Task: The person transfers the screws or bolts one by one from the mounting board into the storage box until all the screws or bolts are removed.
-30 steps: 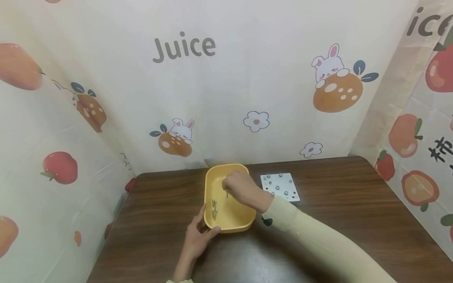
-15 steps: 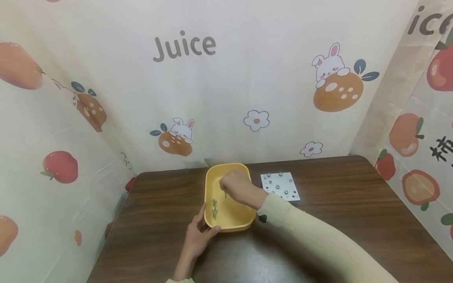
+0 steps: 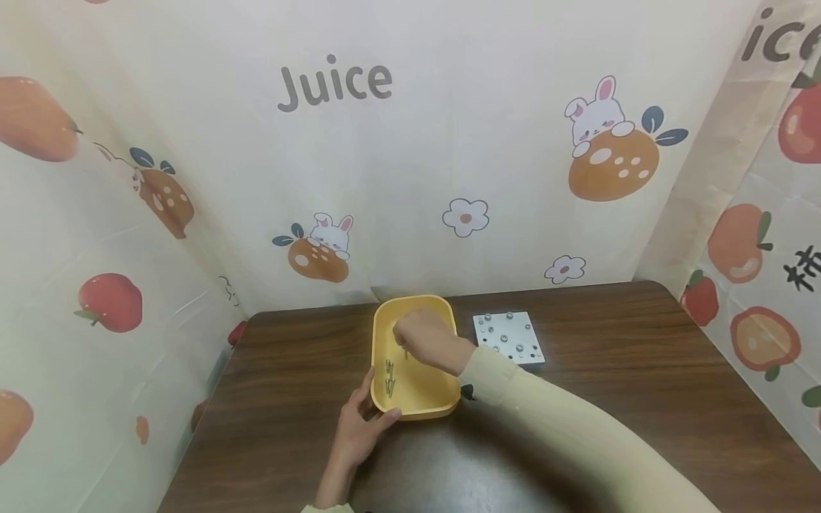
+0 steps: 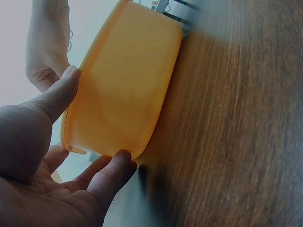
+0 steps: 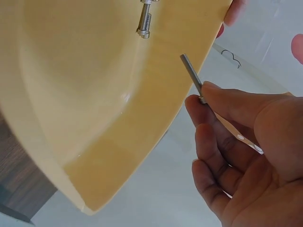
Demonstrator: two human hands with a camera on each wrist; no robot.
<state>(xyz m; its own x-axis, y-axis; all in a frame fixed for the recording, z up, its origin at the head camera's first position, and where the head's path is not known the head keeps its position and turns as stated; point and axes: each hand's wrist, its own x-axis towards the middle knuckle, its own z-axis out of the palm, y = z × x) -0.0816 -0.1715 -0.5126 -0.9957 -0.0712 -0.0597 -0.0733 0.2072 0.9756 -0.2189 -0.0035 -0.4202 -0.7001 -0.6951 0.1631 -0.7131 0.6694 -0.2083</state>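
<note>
My right hand [image 3: 431,340] is over the yellow plastic tray [image 3: 420,415] and pinches a metal screw [image 5: 190,72] by its head between thumb and index finger, shank pointing away from the fingertips. Its other fingers curl loosely in the right wrist view. At the tray's near left corner, my left hand [image 3: 355,431] holds on, thumb at the rim and fingers against the outer wall [image 4: 118,80]. Several more screws [image 5: 144,22] lie along the left side of the tray's floor.
A pale square plate [image 3: 522,335] with holes and several round metal fittings lies right of the tray. Both rest on a dark wood-grain table [image 3: 276,399]. A printed curtain [image 3: 398,157] hangs behind the table and along both sides.
My right hand has moved a little left over the tray with the screw, towards the other screws. The left hand and the tray have stayed in place.
</note>
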